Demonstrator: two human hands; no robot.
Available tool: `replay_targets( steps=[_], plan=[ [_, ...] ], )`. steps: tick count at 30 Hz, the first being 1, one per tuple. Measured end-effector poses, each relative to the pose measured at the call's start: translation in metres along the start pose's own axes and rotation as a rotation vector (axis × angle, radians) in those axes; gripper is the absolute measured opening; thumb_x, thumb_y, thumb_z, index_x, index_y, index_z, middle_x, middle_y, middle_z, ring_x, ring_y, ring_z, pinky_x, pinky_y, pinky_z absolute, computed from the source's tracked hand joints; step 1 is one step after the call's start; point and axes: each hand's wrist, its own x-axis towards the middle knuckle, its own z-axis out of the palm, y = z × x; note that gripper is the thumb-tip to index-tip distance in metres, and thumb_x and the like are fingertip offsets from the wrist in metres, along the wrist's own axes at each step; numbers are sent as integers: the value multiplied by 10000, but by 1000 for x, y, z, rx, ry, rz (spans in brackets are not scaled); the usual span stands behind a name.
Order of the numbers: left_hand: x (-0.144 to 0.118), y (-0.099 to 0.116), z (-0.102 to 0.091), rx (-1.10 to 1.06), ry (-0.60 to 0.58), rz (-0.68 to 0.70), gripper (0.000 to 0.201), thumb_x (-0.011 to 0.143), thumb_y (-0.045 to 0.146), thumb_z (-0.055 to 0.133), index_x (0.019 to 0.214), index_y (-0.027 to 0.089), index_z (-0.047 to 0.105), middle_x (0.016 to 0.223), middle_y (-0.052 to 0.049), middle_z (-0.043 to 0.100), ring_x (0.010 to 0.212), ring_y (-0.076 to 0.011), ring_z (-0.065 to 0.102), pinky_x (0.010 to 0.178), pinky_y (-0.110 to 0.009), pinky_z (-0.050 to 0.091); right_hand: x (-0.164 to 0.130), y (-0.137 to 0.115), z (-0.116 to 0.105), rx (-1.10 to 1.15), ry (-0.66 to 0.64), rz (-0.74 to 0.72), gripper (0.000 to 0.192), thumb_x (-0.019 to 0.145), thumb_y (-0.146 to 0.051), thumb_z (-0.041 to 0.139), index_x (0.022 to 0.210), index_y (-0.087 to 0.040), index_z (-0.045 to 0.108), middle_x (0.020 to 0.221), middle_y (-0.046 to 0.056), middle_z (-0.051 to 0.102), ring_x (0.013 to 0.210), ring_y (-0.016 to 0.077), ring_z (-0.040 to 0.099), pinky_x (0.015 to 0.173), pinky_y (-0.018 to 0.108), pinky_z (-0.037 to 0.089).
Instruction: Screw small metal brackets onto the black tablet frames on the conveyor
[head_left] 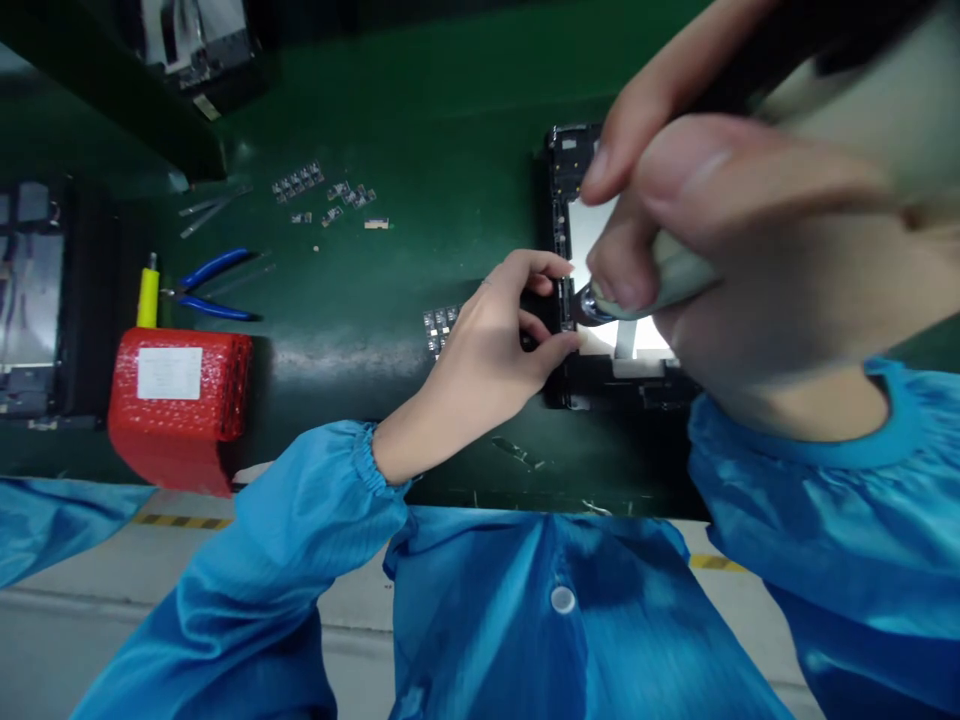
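Observation:
My right hand [750, 230] is wrapped around a pale electric screwdriver [682, 275], close to the camera and partly blurred. The driver's dark tip points at the left edge of an opened tablet-like device [574, 385] with a black frame and a shiny silver plate. My left hand [495, 335] grips that same edge, with thumb and index fingertip on either side of the driver tip. Whether a small part lies under these fingers I cannot make out. Beside the left wrist lies a sheet of small circuit boards [437, 328], partly hidden by the hand.
Small loose boards [298, 182] and tweezers [214, 210] lie on the green table [360, 370]. Further left are blue-handled pliers [217, 285], a yellow-handled tool [148, 297] and a red bubble-wrap bundle [180, 385]. Another opened device [34, 300] sits at the far left, near another person's blue sleeve [60, 520].

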Motion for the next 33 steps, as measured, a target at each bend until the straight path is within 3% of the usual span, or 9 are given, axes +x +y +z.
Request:
replay_targets(
  steps=[1, 5, 8, 12, 15, 19, 24, 29, 33],
  plan=[
    [-1, -1, 1, -16, 8, 4, 459, 985, 19, 811, 1345, 249, 643, 1421, -71, 706, 801, -100, 720, 795, -282, 665, 0, 0, 4, 153, -40, -82, 439, 1104, -663, 688, 1209, -241, 622, 954, -27, 656, 697, 56, 676, 603, 237, 709],
    [-2, -4, 5, -68, 10, 6, 445, 976, 36, 830, 1313, 239, 623, 1402, -67, 704, 793, -99, 712, 782, -288, 647, 7, 18, 14, 714, -131, -332, 302, 923, -255, 847, 1140, -219, 639, 1150, -5, 671, 780, 145, 767, 710, 367, 761],
    [-3, -5, 5, -96, 9, 30, 406, 981, 39, 811, 1282, 234, 619, 1378, -60, 695, 795, -100, 708, 791, -296, 630, 15, 37, 23, 784, -123, -361, 298, 878, -259, 859, 1135, -205, 718, 1126, 33, 707, 639, 129, 683, 569, 369, 697],
    [-4, -5, 8, -103, 33, 46, 394, 988, 57, 789, 1282, 232, 595, 1346, -49, 671, 797, -102, 708, 784, -308, 600, 20, 50, 35, 873, -58, -435, 333, 818, -327, 917, 1079, -191, 761, 1150, 75, 744, 511, 92, 561, 337, 292, 449],
    [-5, -5, 9, -120, 53, 38, 434, 976, 55, 796, 1306, 223, 570, 1333, -44, 661, 772, -93, 699, 795, -319, 596, 18, 47, 36, 848, -17, -446, 307, 853, -344, 897, 1085, -177, 786, 1172, 82, 726, 540, 81, 579, 371, 265, 492],
    [-4, -6, 9, -129, 58, 25, 425, 975, 69, 809, 1289, 221, 566, 1338, -48, 666, 774, -95, 704, 810, -326, 602, 12, 39, 26, 743, -116, -419, 264, 910, -297, 859, 1154, -202, 827, 1077, 57, 670, 608, 72, 605, 507, 278, 636],
    [-4, -7, 9, -145, 48, 21, 463, 979, 65, 793, 1340, 233, 557, 1332, -52, 682, 787, -112, 716, 809, -331, 602, 10, 37, 20, 680, -115, -412, 258, 953, -294, 833, 1195, -206, 824, 1249, 72, 696, 710, 94, 663, 628, 331, 704],
    [-4, -9, 10, -139, 59, 19, 456, 966, 71, 825, 1311, 232, 574, 1324, -53, 692, 783, -108, 713, 810, -319, 621, 14, 39, 14, 681, -207, -434, 303, 938, -261, 830, 1225, -172, 786, 1254, 63, 709, 797, 111, 747, 667, 312, 703],
    [-4, -12, 12, -149, 72, 27, 531, 963, 71, 851, 1401, 249, 608, 1345, -55, 711, 800, -112, 720, 792, -304, 643, 11, 36, 14, 585, -212, -428, 205, 913, -252, 821, 1060, -147, 726, 1140, 75, 715, 807, 121, 756, 607, 243, 563]
  ],
)
